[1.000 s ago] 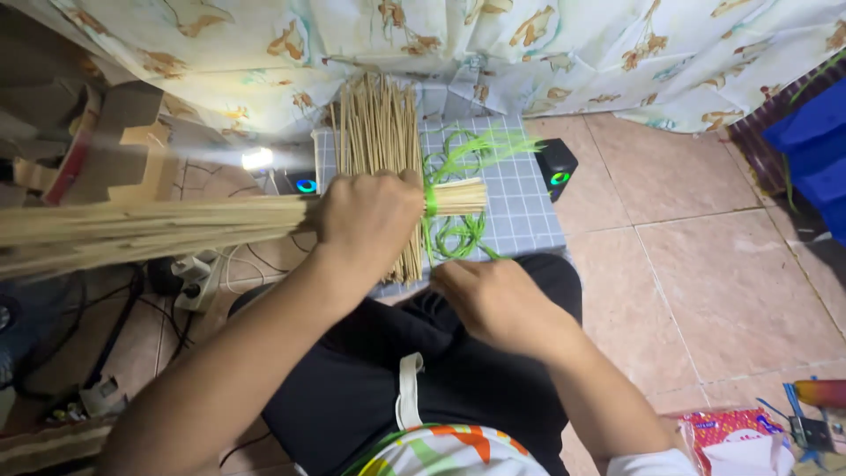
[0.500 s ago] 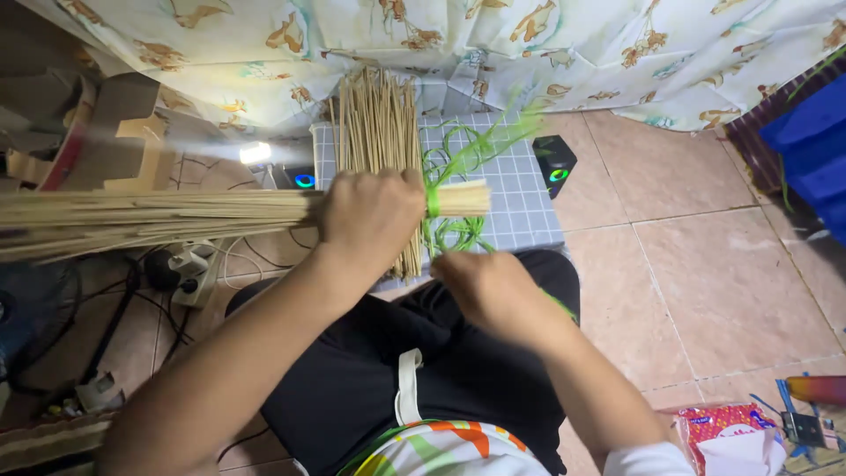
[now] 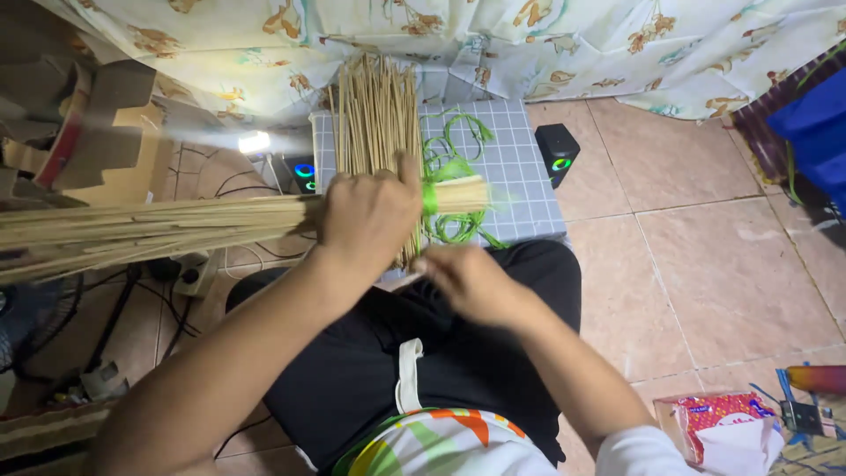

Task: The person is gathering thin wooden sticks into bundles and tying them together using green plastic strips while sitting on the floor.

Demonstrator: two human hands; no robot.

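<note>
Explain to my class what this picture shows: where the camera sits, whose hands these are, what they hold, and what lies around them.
There is no machine here. The camera is worn on a person's head and looks down at their own lap and two bare hands. The left hand grips a long bundle of thin tan sticks, held sideways, so that it stretches away to the left. A green plastic strip is wrapped around the bundle near its short end. The right hand is just below that end, with its fingers closed; what they pinch cannot be made out. Beyond the hands a grey gridded mat lies on the tiled floor, carrying a second pile of sticks and loose green strips. Two small black speakers flank the mat, and a tissue box sits at lower right.
</note>
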